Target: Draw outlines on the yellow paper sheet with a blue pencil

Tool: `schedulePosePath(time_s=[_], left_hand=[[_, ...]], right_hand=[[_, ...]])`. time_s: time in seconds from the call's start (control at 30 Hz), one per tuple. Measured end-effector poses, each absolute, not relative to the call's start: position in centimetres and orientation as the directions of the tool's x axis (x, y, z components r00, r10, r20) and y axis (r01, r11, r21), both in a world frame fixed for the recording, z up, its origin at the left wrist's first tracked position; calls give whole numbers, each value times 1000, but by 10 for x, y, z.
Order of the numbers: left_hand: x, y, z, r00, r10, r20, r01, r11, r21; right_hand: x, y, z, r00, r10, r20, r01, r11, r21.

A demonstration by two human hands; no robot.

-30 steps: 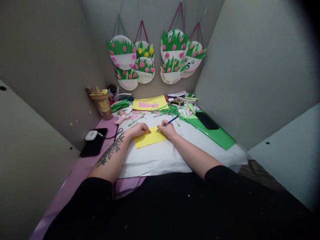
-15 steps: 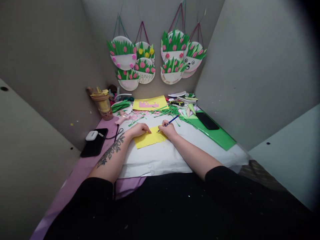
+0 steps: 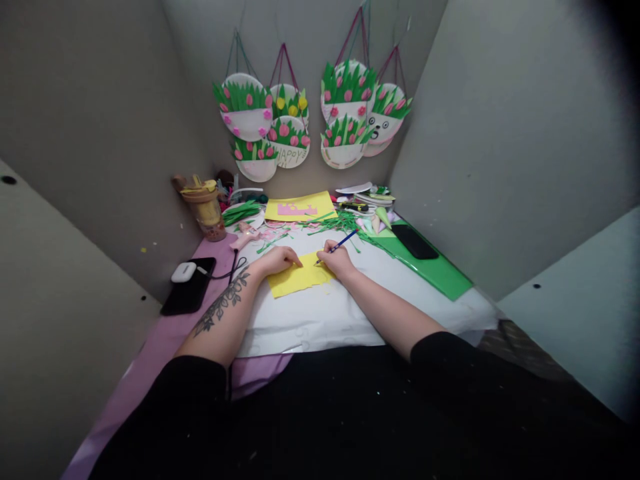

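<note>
A small yellow paper sheet (image 3: 295, 280) lies on a white sheet (image 3: 350, 313) in the middle of the desk. My left hand (image 3: 278, 259) rests on the yellow paper's upper left part with its fingers pressed flat, holding it down. My right hand (image 3: 336, 258) is closed round a blue pencil (image 3: 343, 243), whose tip touches the yellow paper near its upper edge. The pencil's back end points up and to the right.
Green paper strips (image 3: 340, 222) and a second yellow sheet with a pink cutout (image 3: 299, 207) lie behind. A green sheet (image 3: 435, 272) carries a black phone (image 3: 413, 241) at the right. A jar (image 3: 207, 209), earbud case (image 3: 183, 271) and glue gun (image 3: 244, 235) sit left. Paper-plate crafts (image 3: 280, 130) hang on the wall.
</note>
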State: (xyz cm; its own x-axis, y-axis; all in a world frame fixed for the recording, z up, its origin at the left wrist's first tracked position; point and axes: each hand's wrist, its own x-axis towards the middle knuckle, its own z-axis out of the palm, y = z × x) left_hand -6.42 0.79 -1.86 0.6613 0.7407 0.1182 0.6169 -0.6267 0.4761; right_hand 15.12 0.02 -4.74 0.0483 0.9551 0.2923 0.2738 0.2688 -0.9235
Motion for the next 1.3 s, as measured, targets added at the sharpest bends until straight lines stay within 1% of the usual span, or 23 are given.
schedulePosePath(time_s=[0.17,0.4,0.5,0.77,0.87,0.97,1.1,1.3], left_hand=[[-64,6,-17,664,737,130,611,-634,474],[-64,6,-17,663,738,127,614,-632,474],[-64,6,-18,666,736,123,616,-635,465],[-64,7,-18,669,733,125,614,-639,464],[-65,7,-19,667,733,135,608,-640,470],[-65,7,-19,669,730,136,605,-642,470],[-65,8,-19,674,728,129,607,-644,465],[-65,8,-20,673,728,133,602,-643,474]], right_hand=[[150,-4,-45,-2,954,299,253,290,-923],[145,-8,-45,-83,970,229,225,242,-944],[144,-9,-44,-97,968,230,222,246,-943],[144,-7,-45,-77,966,249,266,260,-928],[144,-7,-45,-54,966,254,241,260,-935],[143,-7,-46,-83,965,247,219,259,-941],[144,-6,-48,-99,963,252,258,269,-928],[146,-3,-48,-33,956,290,329,284,-901]])
